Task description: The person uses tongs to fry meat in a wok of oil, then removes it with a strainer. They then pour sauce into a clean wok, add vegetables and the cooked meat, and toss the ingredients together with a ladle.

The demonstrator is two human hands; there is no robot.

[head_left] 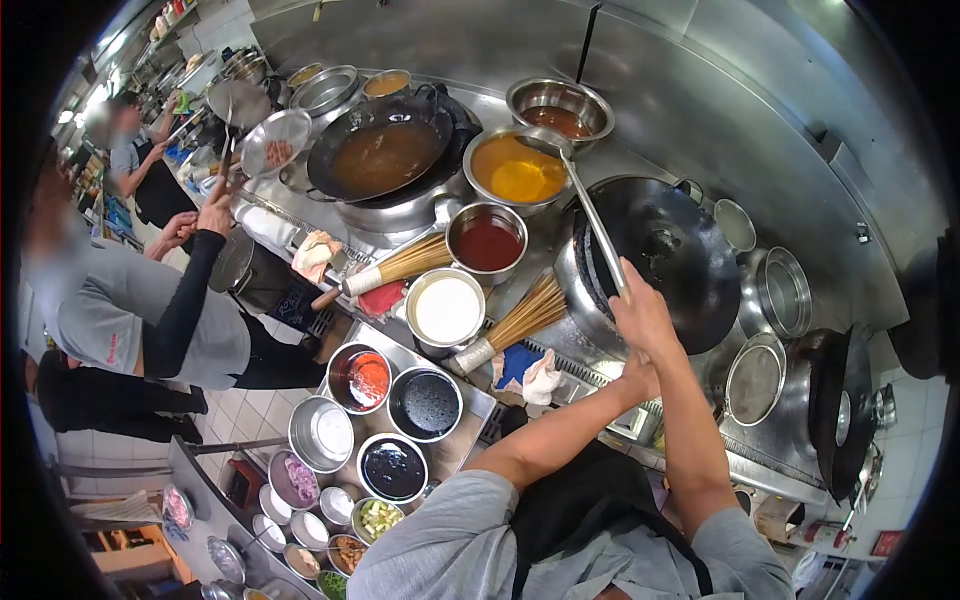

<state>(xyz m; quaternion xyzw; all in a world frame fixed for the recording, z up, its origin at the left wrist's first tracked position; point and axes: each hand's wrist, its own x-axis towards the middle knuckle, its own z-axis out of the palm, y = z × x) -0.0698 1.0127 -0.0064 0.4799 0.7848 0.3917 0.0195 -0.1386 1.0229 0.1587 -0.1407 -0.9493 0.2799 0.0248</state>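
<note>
My right hand (643,308) is closed around the long metal handle of a ladle (592,212). Lower down, my left hand (638,376) is closed at the handle's end, partly hidden by my right forearm. The ladle's bowl dips at the rim of a steel pot of yellow oil (518,170). Under the handle sits a large black wok (690,265) with a little dark residue in it. A bamboo brush (525,315) lies to the left of my hands, near a crumpled cloth (528,373).
Another wok (385,150) holds brown liquid. Pots of red sauce (487,240) and white liquid (445,308) stand near a second brush (405,262). Several sauce containers (425,403) are at lower left. A co-worker (150,310) holds a strainer (277,143). A round sieve (756,380) lies at right.
</note>
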